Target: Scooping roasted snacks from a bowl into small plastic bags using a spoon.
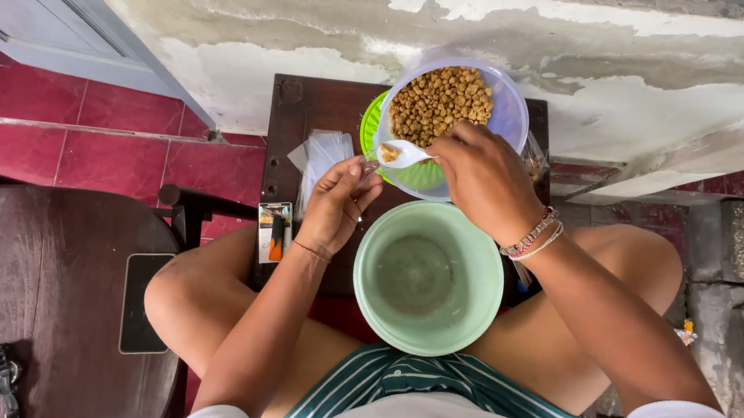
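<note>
- Right hand [484, 177] gripped a white spoon [402, 154] of brown bits by the tub [448, 116].
- Left hand [337, 198] pinched a clear bag [322, 159].
- Small card package [274, 231] lay left of the green bowl [428, 276].

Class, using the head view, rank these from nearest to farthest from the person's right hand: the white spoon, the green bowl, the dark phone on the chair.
From the right hand:
1. White spoon, held in it.
2. Green bowl, just below, on the lap.
3. Phone, far left on the chair.
</note>
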